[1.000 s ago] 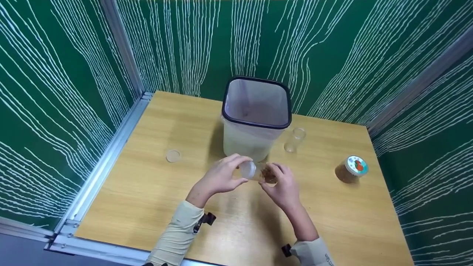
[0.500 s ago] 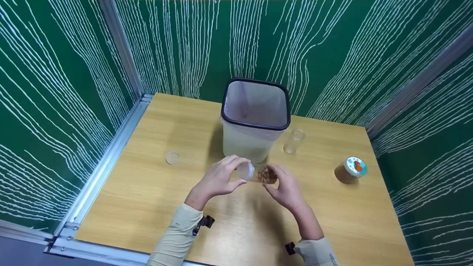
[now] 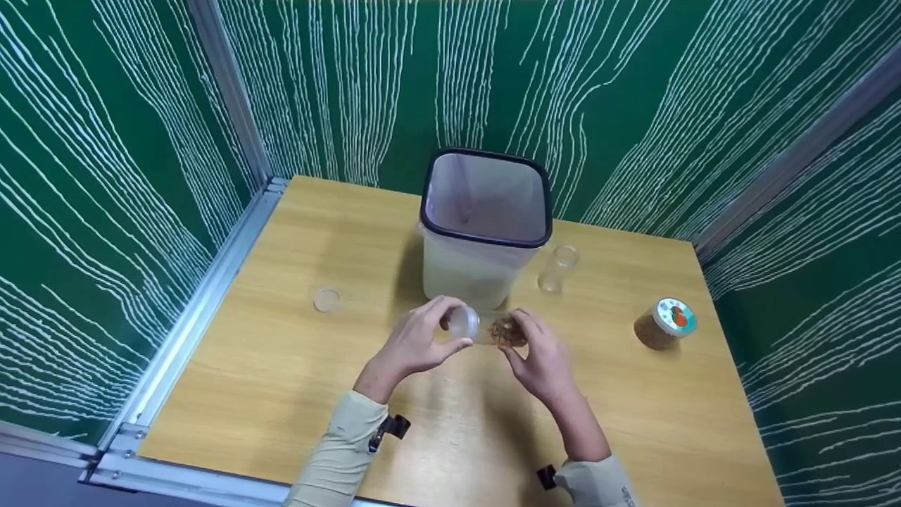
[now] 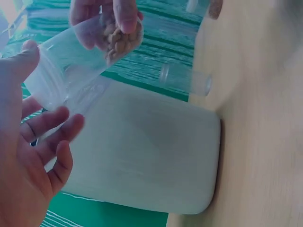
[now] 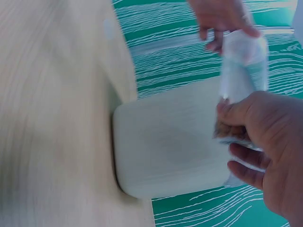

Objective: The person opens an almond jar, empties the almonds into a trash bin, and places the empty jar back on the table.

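plastic jar (image 4: 78, 52) is gripped by the right hand (image 3: 545, 359) and its lid (image 4: 49, 78) by the left hand (image 3: 414, 338), and its filled base (image 4: 122, 46) should be steadied low while the lid is turned.

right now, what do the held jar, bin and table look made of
Held jar: clear, smooth, probably plastic; brown pieces show through; glass possible.
Bin: pale, matte, likely moulded plastic, given smooth walls and rounded corners.
Table: satin wood or laminate, by grain and soft reflections.

white-streaked green wall (image 3: 464, 77), metal post (image 3: 231, 84)
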`<state>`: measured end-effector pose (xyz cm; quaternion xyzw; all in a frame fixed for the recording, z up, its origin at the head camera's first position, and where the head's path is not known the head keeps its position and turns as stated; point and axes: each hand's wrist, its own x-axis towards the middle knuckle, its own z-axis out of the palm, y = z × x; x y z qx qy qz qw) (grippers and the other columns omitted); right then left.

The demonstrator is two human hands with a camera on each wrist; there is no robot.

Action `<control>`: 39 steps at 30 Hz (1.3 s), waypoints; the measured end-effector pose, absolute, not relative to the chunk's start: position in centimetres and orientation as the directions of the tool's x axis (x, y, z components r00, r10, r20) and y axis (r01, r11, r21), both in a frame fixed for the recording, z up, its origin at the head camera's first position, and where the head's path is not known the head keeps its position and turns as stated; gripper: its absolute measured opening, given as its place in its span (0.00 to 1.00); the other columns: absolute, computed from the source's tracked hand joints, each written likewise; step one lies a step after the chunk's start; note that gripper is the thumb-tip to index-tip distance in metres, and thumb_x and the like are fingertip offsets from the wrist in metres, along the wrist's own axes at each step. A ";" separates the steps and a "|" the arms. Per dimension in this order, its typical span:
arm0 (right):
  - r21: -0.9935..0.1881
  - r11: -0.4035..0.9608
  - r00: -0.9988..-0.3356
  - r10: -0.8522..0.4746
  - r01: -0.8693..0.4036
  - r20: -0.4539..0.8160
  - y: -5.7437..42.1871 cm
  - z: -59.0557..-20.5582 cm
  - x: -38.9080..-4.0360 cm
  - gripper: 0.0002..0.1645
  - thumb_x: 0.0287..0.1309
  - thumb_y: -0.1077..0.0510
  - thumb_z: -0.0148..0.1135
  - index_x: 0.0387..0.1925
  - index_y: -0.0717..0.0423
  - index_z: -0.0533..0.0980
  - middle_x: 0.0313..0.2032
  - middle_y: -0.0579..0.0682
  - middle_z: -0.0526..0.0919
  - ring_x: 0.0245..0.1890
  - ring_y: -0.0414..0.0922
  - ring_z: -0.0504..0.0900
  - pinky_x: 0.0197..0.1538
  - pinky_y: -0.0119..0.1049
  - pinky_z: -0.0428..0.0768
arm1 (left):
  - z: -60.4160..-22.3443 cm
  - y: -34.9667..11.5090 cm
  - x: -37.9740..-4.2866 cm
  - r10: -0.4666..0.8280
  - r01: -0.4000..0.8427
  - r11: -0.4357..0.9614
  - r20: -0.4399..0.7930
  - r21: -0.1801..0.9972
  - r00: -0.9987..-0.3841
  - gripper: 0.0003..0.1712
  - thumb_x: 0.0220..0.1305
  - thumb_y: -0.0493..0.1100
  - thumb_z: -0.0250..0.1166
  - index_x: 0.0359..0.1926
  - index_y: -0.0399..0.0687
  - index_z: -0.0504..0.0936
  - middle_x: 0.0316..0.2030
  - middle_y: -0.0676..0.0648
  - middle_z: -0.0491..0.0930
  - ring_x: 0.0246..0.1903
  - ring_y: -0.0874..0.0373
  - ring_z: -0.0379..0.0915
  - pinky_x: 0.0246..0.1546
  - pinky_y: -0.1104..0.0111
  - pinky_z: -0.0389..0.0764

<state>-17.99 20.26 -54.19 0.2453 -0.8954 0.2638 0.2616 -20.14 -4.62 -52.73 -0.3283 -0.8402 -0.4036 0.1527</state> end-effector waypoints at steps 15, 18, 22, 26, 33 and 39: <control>-0.393 0.728 -0.728 -0.210 -0.562 0.652 21.0 -54.8 -18.0 0.36 0.32 0.64 0.81 0.50 0.58 0.78 0.47 0.53 0.81 0.45 0.51 0.78 0.48 0.46 0.77 | -51.1 -4.2 -19.1 0.421 0.685 0.561 0.552 0.466 -0.720 0.40 0.47 0.52 0.76 0.62 0.49 0.73 0.57 0.51 0.74 0.57 0.56 0.69 0.58 0.62 0.70; -0.411 0.726 -0.745 -0.208 -0.552 0.633 21.1 -54.7 -18.0 0.35 0.34 0.63 0.80 0.50 0.57 0.78 0.47 0.52 0.81 0.46 0.49 0.77 0.48 0.44 0.77 | -50.9 -4.5 -19.4 0.462 0.713 0.539 0.551 0.448 -0.695 0.41 0.45 0.40 0.77 0.62 0.50 0.72 0.59 0.51 0.73 0.59 0.56 0.68 0.60 0.62 0.67; -0.416 0.725 -0.751 -0.208 -0.548 0.627 21.1 -54.6 -17.8 0.34 0.34 0.62 0.80 0.49 0.57 0.78 0.46 0.52 0.80 0.46 0.48 0.77 0.47 0.44 0.77 | -50.8 -4.7 -19.8 0.492 0.724 0.526 0.535 0.446 -0.687 0.36 0.47 0.35 0.74 0.60 0.52 0.74 0.57 0.54 0.76 0.57 0.58 0.70 0.55 0.62 0.71; -0.428 0.719 -0.753 -0.199 -0.547 0.627 21.1 -54.6 -17.6 0.35 0.34 0.62 0.80 0.50 0.57 0.78 0.46 0.52 0.79 0.46 0.48 0.77 0.48 0.45 0.77 | -50.8 -4.7 -20.0 0.497 0.721 0.515 0.523 0.464 -0.692 0.33 0.49 0.36 0.73 0.59 0.54 0.76 0.53 0.55 0.78 0.52 0.60 0.72 0.47 0.62 0.73; -0.443 0.710 -0.752 -0.184 -0.547 0.633 21.2 -54.6 -17.5 0.35 0.33 0.64 0.80 0.49 0.57 0.78 0.47 0.53 0.78 0.47 0.50 0.77 0.50 0.46 0.76 | -50.9 -4.7 -20.6 0.533 0.718 0.524 0.481 0.458 -0.696 0.34 0.54 0.41 0.72 0.63 0.56 0.75 0.57 0.51 0.73 0.56 0.56 0.68 0.57 0.60 0.70; -0.427 0.721 -0.734 -0.167 -0.546 0.658 21.4 -54.7 -17.6 0.34 0.31 0.66 0.80 0.47 0.56 0.78 0.47 0.52 0.79 0.48 0.50 0.77 0.50 0.45 0.76 | -51.4 -4.3 -20.8 0.533 0.684 0.560 0.429 0.467 -0.729 0.29 0.59 0.53 0.68 0.61 0.51 0.76 0.57 0.51 0.76 0.56 0.56 0.71 0.56 0.60 0.71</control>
